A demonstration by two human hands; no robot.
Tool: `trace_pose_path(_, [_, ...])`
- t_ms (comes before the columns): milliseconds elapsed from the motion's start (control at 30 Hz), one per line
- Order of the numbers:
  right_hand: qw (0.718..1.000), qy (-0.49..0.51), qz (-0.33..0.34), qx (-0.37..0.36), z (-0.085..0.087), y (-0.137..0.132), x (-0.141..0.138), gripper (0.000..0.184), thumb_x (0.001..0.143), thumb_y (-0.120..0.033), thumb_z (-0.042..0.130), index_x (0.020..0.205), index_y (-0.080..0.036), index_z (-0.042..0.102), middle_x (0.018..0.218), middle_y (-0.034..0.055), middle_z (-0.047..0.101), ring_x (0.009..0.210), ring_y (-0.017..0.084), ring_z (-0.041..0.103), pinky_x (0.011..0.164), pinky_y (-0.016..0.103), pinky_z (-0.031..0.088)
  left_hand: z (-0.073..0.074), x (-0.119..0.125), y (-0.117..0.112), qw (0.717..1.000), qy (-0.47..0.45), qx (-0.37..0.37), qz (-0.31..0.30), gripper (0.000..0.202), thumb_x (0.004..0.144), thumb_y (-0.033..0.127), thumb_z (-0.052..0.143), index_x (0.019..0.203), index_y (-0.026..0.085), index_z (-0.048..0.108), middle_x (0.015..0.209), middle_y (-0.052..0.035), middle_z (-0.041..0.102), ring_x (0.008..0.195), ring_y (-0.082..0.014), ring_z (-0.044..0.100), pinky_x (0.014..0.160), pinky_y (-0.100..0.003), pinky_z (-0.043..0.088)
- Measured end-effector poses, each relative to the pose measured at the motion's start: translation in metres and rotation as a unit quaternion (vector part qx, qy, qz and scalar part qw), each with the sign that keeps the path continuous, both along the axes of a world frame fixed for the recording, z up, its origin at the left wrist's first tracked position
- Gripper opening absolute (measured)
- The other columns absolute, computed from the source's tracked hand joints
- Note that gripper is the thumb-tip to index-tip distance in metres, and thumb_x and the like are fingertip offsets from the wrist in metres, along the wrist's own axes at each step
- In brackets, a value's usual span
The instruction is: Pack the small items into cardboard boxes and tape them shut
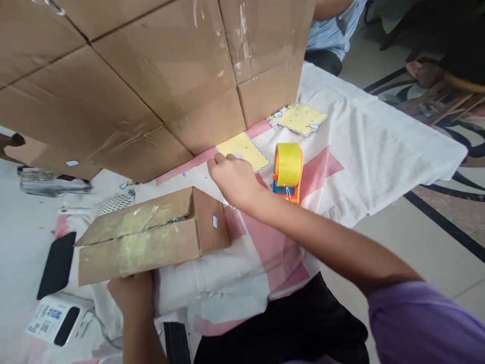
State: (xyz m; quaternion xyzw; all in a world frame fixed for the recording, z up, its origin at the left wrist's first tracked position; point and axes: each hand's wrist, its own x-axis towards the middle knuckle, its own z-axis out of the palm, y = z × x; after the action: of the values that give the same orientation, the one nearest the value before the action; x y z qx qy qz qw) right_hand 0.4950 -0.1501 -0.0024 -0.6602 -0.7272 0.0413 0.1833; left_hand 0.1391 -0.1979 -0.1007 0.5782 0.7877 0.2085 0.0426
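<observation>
A small cardboard box with tape along its top seam lies in front of me, its near side tilted up a little. My left hand grips the box's near lower edge, with the fingertips hidden beneath it. Beyond the box's right end, my right hand is closed with its fingers curled over the edge of a yellow scalloped sheet. Whatever its fingers pinch is hidden. Right of that hand stands an orange tape dispenser with a roll of yellow tape.
A tall stack of taped cardboard boxes walls off the far side. Another yellow sheet lies at its right foot. On the left are a black phone-like slab and a white device. Behind the stack, a person's blue clothing shows.
</observation>
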Motion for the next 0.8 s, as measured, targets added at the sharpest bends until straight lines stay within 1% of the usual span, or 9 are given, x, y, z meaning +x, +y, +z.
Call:
trace_pose_path(67, [0.996,-0.068,0.022,-0.045,0.000,0.024,-0.001,0.035,0.092,0.004,0.040,0.106,-0.009,0.069,0.114,0.0193,0.070,0.109,0.030,0.065,0.077,0.036,0.050,0.000,0.000,-0.002,1.000,-0.012,0.010,0.010,0.027,0.074,0.042,0.055,0.067,0.017,0.061,0.062,-0.0046,0.057,0.087,-0.0352,0.064,0.067,-0.036,0.039])
trace_pose_path(167, [0.987,-0.118,0.008,-0.113,-0.012,0.044,0.002,0.033,0.094,0.000,0.043,0.108,-0.010,0.072,0.119,0.0213,0.070,0.117,0.031,0.064,0.087,0.039,0.051,-0.001,-0.003,-0.002,0.998,-0.056,0.022,0.028,0.026,0.070,0.042,0.054,0.062,0.018,0.060,0.059,-0.0042,0.056,0.075,-0.0298,0.061,0.061,-0.034,0.035])
trace_pose_path(267, [0.981,-0.136,-0.017,-0.138,-0.024,0.047,0.006,0.029,0.092,-0.001,0.049,0.107,-0.010,0.073,0.111,0.0237,0.073,0.109,0.030,0.070,0.084,0.037,0.053,-0.005,-0.007,0.000,0.993,-0.101,0.037,0.056,0.026,0.069,0.043,0.052,0.060,0.019,0.058,0.056,-0.0037,0.055,0.065,-0.0256,0.056,0.058,-0.033,0.033])
trace_pose_path(333, [0.978,-0.145,-0.027,-0.145,-0.026,0.046,0.010,0.026,0.091,-0.003,0.053,0.106,-0.010,0.073,0.108,0.0240,0.073,0.105,0.029,0.072,0.082,0.035,0.054,-0.007,-0.009,0.000,0.988,-0.131,0.044,0.063,0.027,0.070,0.042,0.052,0.062,0.018,0.061,0.058,-0.0044,0.058,0.065,-0.0250,0.056,0.058,-0.032,0.034])
trace_pose_path(500, [0.977,-0.155,-0.024,-0.147,-0.012,0.037,0.016,0.032,0.086,0.004,0.052,0.109,-0.007,0.071,0.106,0.0235,0.073,0.102,0.029,0.072,0.083,0.034,0.055,-0.009,-0.008,0.001,0.974,-0.207,0.068,0.056,0.031,0.071,0.045,0.054,0.075,0.016,0.065,0.074,-0.0066,0.069,0.074,-0.0253,0.060,0.062,-0.032,0.040])
trace_pose_path(567, [0.981,-0.136,0.035,-0.131,-0.006,0.026,0.018,0.042,0.086,0.005,0.050,0.122,-0.009,0.066,0.120,0.0208,0.070,0.112,0.028,0.068,0.092,0.035,0.054,-0.008,-0.006,0.001,0.967,-0.238,0.076,0.048,0.034,0.071,0.047,0.056,0.079,0.015,0.066,0.076,-0.0064,0.071,0.075,-0.0249,0.061,0.063,-0.032,0.043])
trace_pose_path(633, [0.980,-0.058,0.136,-0.132,-0.004,0.011,0.022,0.057,0.086,-0.001,0.054,0.141,-0.015,0.054,0.139,0.0171,0.061,0.127,0.028,0.060,0.102,0.038,0.050,-0.006,-0.005,0.000,0.960,-0.265,0.078,0.038,0.034,0.072,0.047,0.058,0.081,0.015,0.067,0.075,-0.0054,0.071,0.074,-0.0241,0.061,0.064,-0.031,0.044])
trace_pose_path(700, [0.959,0.061,0.226,-0.160,-0.005,-0.005,0.024,0.072,0.086,-0.007,0.059,0.154,-0.022,0.040,0.150,0.0142,0.053,0.136,0.029,0.053,0.106,0.042,0.049,-0.005,-0.004,-0.002,0.955,-0.285,0.079,0.028,0.031,0.074,0.045,0.059,0.079,0.015,0.067,0.073,-0.0038,0.070,0.074,-0.0229,0.061,0.064,-0.030,0.044])
trace_pose_path(800, [0.916,0.202,0.276,-0.208,-0.008,-0.025,0.022,0.085,0.083,-0.009,0.060,0.159,-0.030,0.029,0.150,0.0092,0.053,0.133,0.029,0.055,0.107,0.044,0.049,-0.004,-0.003,-0.003,0.948,-0.308,0.081,0.009,0.024,0.077,0.039,0.058,0.074,0.017,0.066,0.069,-0.0014,0.069,0.072,-0.0203,0.059,0.066,-0.029,0.044])
